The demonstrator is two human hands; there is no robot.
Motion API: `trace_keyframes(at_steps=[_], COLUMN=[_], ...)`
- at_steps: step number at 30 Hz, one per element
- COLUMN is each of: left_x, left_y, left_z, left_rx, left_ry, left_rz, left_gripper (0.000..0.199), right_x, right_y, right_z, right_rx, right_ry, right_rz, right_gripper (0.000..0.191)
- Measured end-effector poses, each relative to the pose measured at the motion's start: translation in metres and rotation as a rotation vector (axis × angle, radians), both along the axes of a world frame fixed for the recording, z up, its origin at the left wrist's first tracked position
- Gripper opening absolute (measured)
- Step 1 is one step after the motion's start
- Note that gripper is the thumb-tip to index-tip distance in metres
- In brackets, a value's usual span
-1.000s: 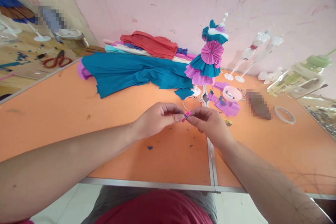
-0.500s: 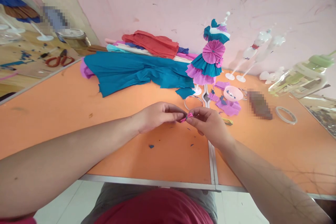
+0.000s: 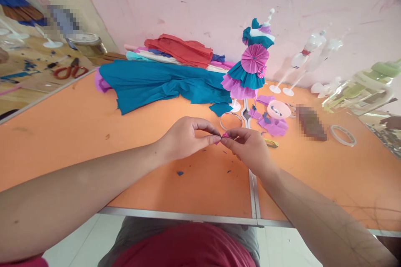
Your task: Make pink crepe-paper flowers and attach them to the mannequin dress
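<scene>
Between my fingertips is a small pink paper bow (image 3: 224,135), held above the orange table. My left hand (image 3: 191,137) pinches its left side with thumb and forefinger. My right hand (image 3: 247,146) pinches the right side, and the fingers of both hands hide most of the bow. Beyond them stands a mannequin (image 3: 255,62) dressed in teal and pink pleated crepe paper, with a large round rosette at the waist. A clear tape roll (image 3: 231,121) lies just past my hands, and a yellow cutter (image 3: 270,143) is right of my right hand.
Teal crepe paper (image 3: 163,81) spreads across the back left, with red folded paper (image 3: 180,51) behind. A pink bowl (image 3: 278,109) sits among purple scraps (image 3: 273,127). Farther right are another tape roll (image 3: 343,135) and a large bottle (image 3: 366,85). Scissors (image 3: 70,71) lie far left.
My left thumb and forefinger have closed in on the bow, which showed more openly before. Both hands stay in nearly the same place.
</scene>
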State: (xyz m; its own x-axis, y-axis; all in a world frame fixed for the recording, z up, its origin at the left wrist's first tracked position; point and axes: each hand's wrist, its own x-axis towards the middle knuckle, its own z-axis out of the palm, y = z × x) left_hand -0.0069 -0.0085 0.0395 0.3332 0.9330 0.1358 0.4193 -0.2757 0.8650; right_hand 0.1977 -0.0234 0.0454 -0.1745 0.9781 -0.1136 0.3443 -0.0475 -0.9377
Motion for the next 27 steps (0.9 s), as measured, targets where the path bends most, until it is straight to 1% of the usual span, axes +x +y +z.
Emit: trace_keyframes(at_steps=[3,5,9,13,17,21,23,25,27], left_x=[0.002,0.002,0.001,-0.001,0.000,0.001,0.000,-0.002,-0.004], left_y=[-0.002,-0.002,-0.001,0.001,0.001,0.001,0.003,0.007,0.012], left_z=[0.001,0.002,0.002,0.001,0.000,-0.001,-0.004,-0.008,-0.012], left_rx=[0.066,0.082,0.025,-0.068,-0.041,-0.034,-0.088,-0.171,-0.250], left_ry=[0.055,0.067,0.060,0.011,0.038,0.025,-0.019,-0.095,-0.182], left_rz=[0.019,0.014,-0.019,-0.075,-0.038,-0.049,-0.063,-0.085,-0.102], left_gripper=[0.022,0.020,0.018,0.021,0.020,0.019,0.020,0.022,0.026], right_x=[0.001,0.002,0.004,0.005,0.006,0.006,0.003,0.003,0.013], right_y=[0.001,0.002,0.004,0.005,0.006,0.006,0.006,0.007,0.011], right_z=[-0.001,-0.002,-0.004,-0.003,-0.005,-0.008,-0.007,-0.001,0.010], right_rx=[-0.043,-0.079,-0.141,-0.145,-0.170,-0.213,-0.221,-0.193,-0.082], right_ry=[0.026,0.050,0.091,0.083,0.126,0.182,0.171,0.119,-0.032], right_rz=[-0.001,0.006,0.044,0.047,0.023,0.065,0.096,0.128,0.124], right_gripper=[0.032,0.031,0.029,0.027,0.028,0.029,0.032,0.038,0.044])
